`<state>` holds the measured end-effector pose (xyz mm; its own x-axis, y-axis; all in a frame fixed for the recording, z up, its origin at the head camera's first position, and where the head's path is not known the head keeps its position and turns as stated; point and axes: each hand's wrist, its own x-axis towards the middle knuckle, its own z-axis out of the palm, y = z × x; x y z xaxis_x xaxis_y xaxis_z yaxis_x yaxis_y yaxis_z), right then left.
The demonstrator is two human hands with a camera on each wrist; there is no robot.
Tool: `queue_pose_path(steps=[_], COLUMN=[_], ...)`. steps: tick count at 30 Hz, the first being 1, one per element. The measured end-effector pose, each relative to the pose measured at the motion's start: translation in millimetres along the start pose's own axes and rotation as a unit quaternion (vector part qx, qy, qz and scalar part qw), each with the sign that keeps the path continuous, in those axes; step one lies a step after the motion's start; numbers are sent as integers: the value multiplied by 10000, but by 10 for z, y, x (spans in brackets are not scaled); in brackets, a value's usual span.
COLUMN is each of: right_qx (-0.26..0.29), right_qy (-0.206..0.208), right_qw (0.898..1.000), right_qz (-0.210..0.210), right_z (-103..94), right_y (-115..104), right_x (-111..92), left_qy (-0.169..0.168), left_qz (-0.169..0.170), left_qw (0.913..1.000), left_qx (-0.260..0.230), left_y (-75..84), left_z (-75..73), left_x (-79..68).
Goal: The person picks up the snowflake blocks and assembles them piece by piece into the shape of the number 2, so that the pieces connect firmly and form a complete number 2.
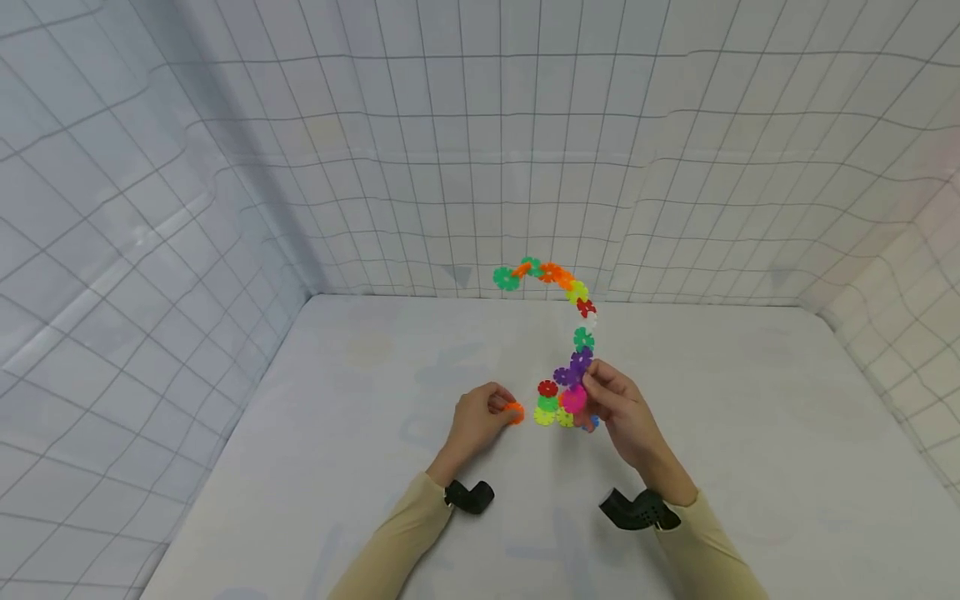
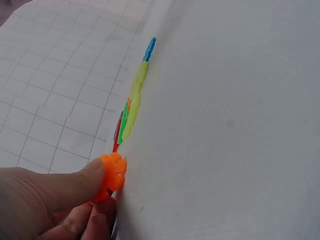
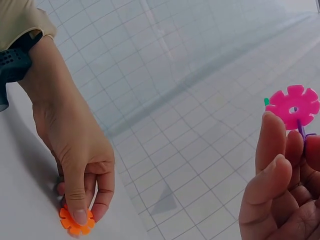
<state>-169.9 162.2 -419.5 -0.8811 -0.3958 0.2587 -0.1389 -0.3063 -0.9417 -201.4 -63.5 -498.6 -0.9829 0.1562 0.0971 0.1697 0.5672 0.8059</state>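
Note:
My left hand [image 1: 476, 417] pinches an orange notched plastic disc [image 2: 115, 172] between thumb and fingers, low over the table. With thumb and fingertips, my right hand [image 1: 622, 408] holds a construction of interlocking notched discs at its purple discs [image 1: 581, 360]. From there a curved chain rises through green, white, red, yellow and orange discs to a green disc [image 1: 506, 278] at its upper left end. A pink disc [image 3: 294, 107] sits by the right fingertips. Lower down are a red disc [image 1: 547, 388], yellow discs [image 1: 544, 416] and a blue one, partly hidden by the right hand.
Both hands are over a white tabletop [image 1: 360, 467]. White grid-patterned sheeting [image 1: 480, 150] rises behind the table and on both sides. Each wrist wears a black camera mount [image 1: 641, 510] over a pale sleeve.

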Motion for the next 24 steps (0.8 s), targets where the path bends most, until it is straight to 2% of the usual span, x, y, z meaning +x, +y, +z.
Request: queue_pose_path(steps=[7, 10, 13, 16, 20, 24], right_qx=[156, 172, 139, 36, -153, -374], right_qy=[-157, -179, -183, -128, 26, 232], right_qw=[9994, 9991, 9991, 9993, 9994, 9987], right_qz=[-253, -343, -357, -343, -306, -240], right_z=[-3, -5, -5, -8, -12, -16], right_y=[1, 3, 5, 10, 18, 23], right_x=[-2, -3, -3, -1, 7, 14], left_qy=[-140, -213, -398, -660, -1068, -1419], left_qz=[37, -45, -243, -489, -548, -428], left_qw=[9999, 9995, 9972, 9908, 9692, 9393], left_qx=[-87, -216, -586, -1075, -2149, -3094], left_y=[-28, -34, -26, 27, 192, 397], left_z=[-47, -53, -61, -81, -131, -194], left_x=[-70, -82, -89, -98, -119, -178])
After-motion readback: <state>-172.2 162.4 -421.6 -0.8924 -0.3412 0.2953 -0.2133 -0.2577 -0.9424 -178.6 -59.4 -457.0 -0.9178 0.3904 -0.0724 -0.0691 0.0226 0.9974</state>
